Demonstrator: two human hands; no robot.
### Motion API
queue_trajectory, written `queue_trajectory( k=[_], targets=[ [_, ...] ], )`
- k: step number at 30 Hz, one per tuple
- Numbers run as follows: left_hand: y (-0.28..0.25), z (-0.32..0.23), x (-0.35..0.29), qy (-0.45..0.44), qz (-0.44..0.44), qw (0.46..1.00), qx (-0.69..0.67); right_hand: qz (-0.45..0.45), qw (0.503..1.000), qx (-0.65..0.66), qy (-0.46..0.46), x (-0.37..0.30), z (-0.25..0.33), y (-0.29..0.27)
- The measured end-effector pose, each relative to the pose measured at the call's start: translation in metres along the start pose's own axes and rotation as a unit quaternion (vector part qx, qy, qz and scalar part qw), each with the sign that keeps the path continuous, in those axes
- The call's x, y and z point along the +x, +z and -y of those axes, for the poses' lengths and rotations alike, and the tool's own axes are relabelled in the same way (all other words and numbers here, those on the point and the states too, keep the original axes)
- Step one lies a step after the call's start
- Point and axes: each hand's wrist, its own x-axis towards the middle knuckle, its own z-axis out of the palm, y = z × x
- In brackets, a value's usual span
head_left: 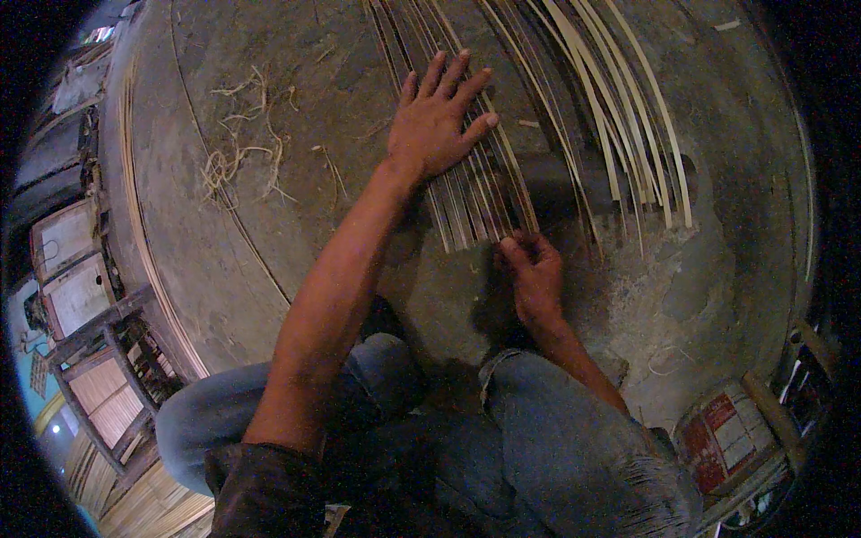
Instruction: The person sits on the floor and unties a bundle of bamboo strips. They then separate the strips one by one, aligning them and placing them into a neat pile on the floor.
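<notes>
Bamboo strips lie side by side on the round wooden table in front of me. They are long and thin. Their long way runs from near me to far from me, leaning a bit to the left at the far end. Their near ends stop just in front of my right hand.

My left hand is flat and open on top of the strips, fingers spread, pressing them down. It is farther out than my other hand. My right hand is nearer to me, with the fingers pinched together on the near end of one strip at the right side of the bunch. So my right hand is the one closest to the strip ends.

More pale strips fan out to the right, over a dark round bar that lies across under them. Some loose curly shavings sit well apart on the left of the table. My knees in blue jeans are close below.
</notes>
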Motion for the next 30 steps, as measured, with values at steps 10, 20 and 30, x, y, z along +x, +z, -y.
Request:
queue_trajectory(
  k=[10, 20, 30],
  targets=[
    [-0.001, -0.001, 0.000, -0.001, -0.003, 1.000, -0.003, 0.008, 1.000, -0.017, -0.015, -0.005, 0.013, 0.010],
    [0.001, 0.001, -0.001, 0.004, 0.002, 1.000, 0.007, -0.012, 0.996, 0.083, -0.025, -0.001, 0.010, -0.011],
    [0.006, 0.001, 0.001, 0.006, -0.008, 1.000, 0.010, -0.063, 0.965, 0.251, 0.033, -0.024, 0.018, -0.043]
  ],
)
